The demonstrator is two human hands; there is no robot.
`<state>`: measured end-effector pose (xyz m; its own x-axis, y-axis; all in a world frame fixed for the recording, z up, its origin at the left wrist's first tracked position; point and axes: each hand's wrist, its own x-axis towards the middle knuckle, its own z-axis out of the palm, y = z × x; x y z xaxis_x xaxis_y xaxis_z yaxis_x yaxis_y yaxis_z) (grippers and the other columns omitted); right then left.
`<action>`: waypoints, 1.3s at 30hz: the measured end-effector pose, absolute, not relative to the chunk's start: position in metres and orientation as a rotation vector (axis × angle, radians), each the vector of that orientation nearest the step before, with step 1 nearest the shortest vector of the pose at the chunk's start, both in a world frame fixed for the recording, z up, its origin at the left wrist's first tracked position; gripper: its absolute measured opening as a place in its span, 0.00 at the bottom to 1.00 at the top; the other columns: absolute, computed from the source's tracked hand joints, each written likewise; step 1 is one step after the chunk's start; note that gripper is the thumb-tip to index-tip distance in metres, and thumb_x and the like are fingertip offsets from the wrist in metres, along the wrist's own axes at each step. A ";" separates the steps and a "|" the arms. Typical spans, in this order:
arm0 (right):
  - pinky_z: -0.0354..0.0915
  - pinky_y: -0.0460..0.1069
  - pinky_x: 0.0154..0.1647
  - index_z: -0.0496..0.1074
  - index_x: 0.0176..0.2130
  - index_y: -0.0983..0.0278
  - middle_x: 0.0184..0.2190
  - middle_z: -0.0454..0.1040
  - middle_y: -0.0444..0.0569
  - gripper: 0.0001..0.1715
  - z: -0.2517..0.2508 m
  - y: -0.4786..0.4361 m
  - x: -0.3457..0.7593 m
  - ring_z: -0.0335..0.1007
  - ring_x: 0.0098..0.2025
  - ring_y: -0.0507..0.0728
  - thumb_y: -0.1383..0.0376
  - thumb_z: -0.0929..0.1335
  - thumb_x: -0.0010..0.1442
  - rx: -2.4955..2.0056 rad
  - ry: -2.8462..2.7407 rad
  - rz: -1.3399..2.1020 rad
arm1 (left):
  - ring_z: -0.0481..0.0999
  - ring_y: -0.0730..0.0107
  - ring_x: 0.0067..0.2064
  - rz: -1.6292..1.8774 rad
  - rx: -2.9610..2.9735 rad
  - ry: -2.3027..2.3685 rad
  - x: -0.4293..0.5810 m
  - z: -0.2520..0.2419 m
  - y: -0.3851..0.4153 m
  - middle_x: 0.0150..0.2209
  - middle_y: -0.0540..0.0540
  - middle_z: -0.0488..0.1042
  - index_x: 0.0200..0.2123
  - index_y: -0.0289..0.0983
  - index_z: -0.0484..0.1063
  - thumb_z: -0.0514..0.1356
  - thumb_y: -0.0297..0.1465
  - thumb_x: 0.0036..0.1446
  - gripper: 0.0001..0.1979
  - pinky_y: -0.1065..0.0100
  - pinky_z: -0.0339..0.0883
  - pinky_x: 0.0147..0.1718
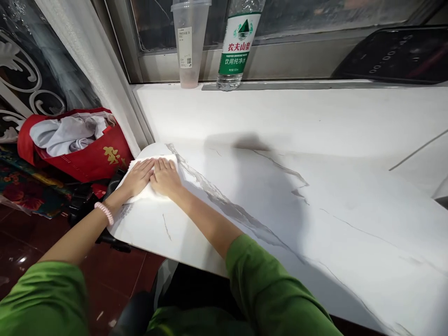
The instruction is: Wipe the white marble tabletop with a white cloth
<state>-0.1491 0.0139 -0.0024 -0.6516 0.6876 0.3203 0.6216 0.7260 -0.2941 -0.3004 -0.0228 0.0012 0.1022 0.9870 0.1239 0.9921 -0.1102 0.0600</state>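
White cloth [149,192] on marbled tabletop [336,196], under left hand [138,177], right hand [164,177]

I see a broad way for a hand rightward over the tabletop [350,196] from the white cloth [150,192]. The left hand [138,176] and right hand [166,178] block the left end, though a gap lies between the forearms, toward the near edge. Behind the far edge rises the wall [297,116]; the curtain [87,65] crowds the far left corner, the red bag [91,161] the left edge.
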 end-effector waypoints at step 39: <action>0.50 0.64 0.68 0.62 0.63 0.81 0.66 0.60 0.70 0.31 -0.006 -0.021 -0.037 0.52 0.69 0.72 0.64 0.57 0.68 -1.106 -2.522 0.156 | 0.56 0.62 0.70 -0.324 -2.470 -1.969 -0.190 0.004 -0.047 0.69 0.40 0.59 0.67 0.30 0.58 0.42 0.28 0.66 0.28 0.54 0.47 0.70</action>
